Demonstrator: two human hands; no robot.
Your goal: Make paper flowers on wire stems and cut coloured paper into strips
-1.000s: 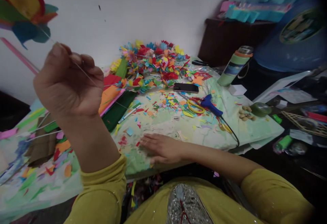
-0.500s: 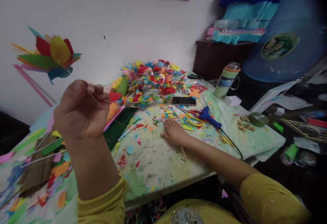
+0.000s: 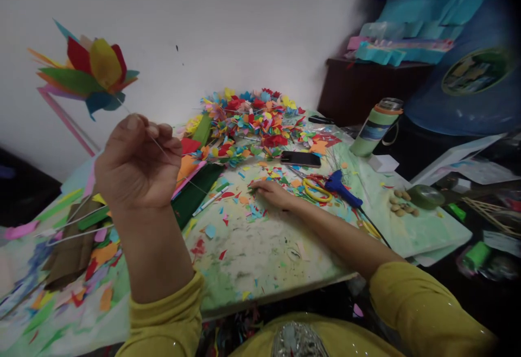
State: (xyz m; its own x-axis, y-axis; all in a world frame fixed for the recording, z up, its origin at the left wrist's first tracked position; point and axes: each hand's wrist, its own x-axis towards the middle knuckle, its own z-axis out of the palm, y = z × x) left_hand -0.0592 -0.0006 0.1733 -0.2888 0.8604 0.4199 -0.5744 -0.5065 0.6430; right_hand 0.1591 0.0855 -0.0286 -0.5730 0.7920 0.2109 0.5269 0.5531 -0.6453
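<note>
My left hand is raised at the left, its thumb and fingers pinched on the thin wire stem of a paper flower. The flower has red, yellow, green, orange and blue petals and tilts up to the left. The wire runs down past the palm. Low over the table, my right hand stretches its fingers leftward among small coloured paper scraps; its fingertips are partly lost among them, and I see nothing held. Close to its right lie yellow-handled scissors and a blue glue gun.
Behind the hands is a heap of colourful paper flowers and a phone. A green bottle and a white block stand to the right, near peanuts and a tape roll. Brown paper lies left.
My right hand has slid left over the scraps, its fingers now turned more sideways. My left hand keeps its pinch on the flower's stem. The whole view has shifted slightly.
</note>
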